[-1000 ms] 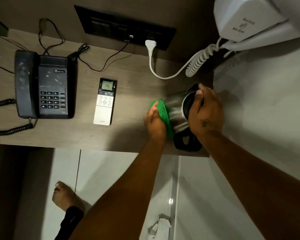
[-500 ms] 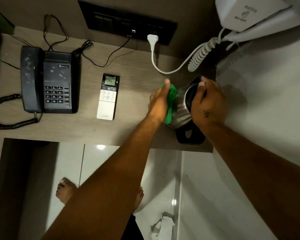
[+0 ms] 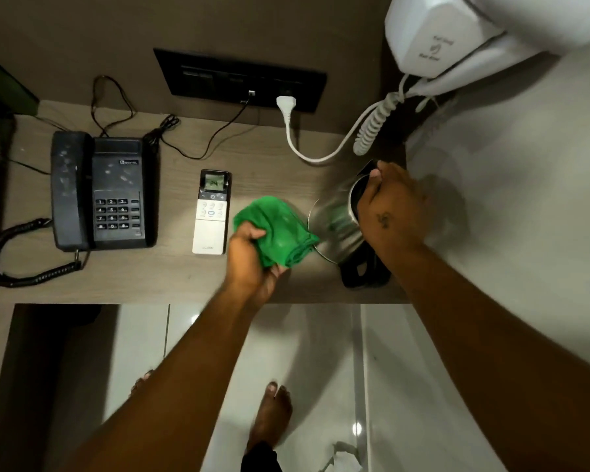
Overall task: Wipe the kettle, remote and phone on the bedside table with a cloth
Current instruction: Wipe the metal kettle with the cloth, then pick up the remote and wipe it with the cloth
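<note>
A steel kettle [image 3: 334, 223] with a black handle leans tilted at the right end of the wooden bedside table [image 3: 171, 267]. My right hand [image 3: 392, 212] grips its open rim. A bunched green cloth [image 3: 276, 229] is in my left hand [image 3: 252, 257], just left of the kettle and apart from its side. The white remote [image 3: 212, 212] lies flat left of the cloth. Further left sits the black corded phone [image 3: 99, 189], with dusty smudges on the handset.
A black switch panel [image 3: 239, 80] on the back wall holds a white plug [image 3: 286, 105] and a thin black cable. A white wall-mounted dryer [image 3: 457, 32] with a coiled cord hangs at the upper right. The white wall is close on the right. My bare feet stand on the tiled floor below.
My left hand has pulled the green cloth off the kettle's side, leftward and toward me. The right hand keeps its hold on the kettle's rim.
</note>
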Demonstrator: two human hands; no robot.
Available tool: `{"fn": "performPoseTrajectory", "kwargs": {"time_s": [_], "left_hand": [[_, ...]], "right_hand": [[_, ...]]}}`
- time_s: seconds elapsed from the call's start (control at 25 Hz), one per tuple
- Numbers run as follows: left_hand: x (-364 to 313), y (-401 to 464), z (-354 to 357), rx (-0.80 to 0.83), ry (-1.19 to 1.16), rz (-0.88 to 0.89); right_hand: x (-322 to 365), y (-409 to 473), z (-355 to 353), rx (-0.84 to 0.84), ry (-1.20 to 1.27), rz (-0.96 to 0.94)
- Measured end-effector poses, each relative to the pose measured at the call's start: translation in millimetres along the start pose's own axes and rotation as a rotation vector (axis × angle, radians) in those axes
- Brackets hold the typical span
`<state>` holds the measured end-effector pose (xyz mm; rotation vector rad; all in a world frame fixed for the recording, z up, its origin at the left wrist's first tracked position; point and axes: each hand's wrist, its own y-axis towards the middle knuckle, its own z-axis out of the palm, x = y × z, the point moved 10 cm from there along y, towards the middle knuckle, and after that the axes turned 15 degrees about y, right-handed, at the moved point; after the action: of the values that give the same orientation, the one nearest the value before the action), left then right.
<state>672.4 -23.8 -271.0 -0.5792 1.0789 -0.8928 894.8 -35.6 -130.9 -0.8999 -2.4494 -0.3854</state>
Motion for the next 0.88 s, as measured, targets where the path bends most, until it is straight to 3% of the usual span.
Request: {"fn": "performPoseTrajectory", "kwargs": {"time_s": [0.08, 0.16, 0.24, 0.36, 0.44, 0.56, 0.64, 0.68, 0.8, 0.88], "left_hand": [[-16.4, -14.2, -12.3, 0.122, -0.084, 0.019], [-33.1, -23.7, -16.4, 0.237, -0.105, 0.034], [-37.7, -22.8, -20.9, 0.248, -0.075, 0.015], [-39.8, -19.5, -37.4, 0.157, 0.050, 0.003], [-43.0, -15.6, -56.3, 0.065, 0.188, 0.010], [-51.5, -5.7, -106.0, -0.191, 0.511, 0.124], [-73.2, -9.4, -141.7, -0.496, 0.911, 0.371], [-78.7, -13.3, -145.8, -0.574, 1.089, 0.483], [-65.8, 2.1, -143.5, -0.530, 1.285, 0.504], [-62.5, 15.1, -143.5, -0.514, 1.275, 0.480]], "right_hand": [[39.3, -20.2, -6.8, -0.017, 0.012, -0.077], [71.9, -52.5, 6.6, 0.004, 0.244, -0.064], [70.6, -85.1, 51.5, 0.130, 0.485, 0.216], [50.3, -132.7, 135.0, 0.290, 1.154, 0.869], [48.6, -145.6, 164.7, 0.354, 1.378, 1.025], [40.9, -127.7, 172.0, 0.317, 1.254, 0.896], [41.6, -95.9, 161.9, 0.221, 1.069, 0.728], [50.0, -74.8, 155.3, 0.193, 0.957, 0.588], [113.3, -22.9, 145.1, 0.187, 0.544, -0.024], [150.0, -13.1, 167.8, 0.242, 0.303, -0.288]]}}
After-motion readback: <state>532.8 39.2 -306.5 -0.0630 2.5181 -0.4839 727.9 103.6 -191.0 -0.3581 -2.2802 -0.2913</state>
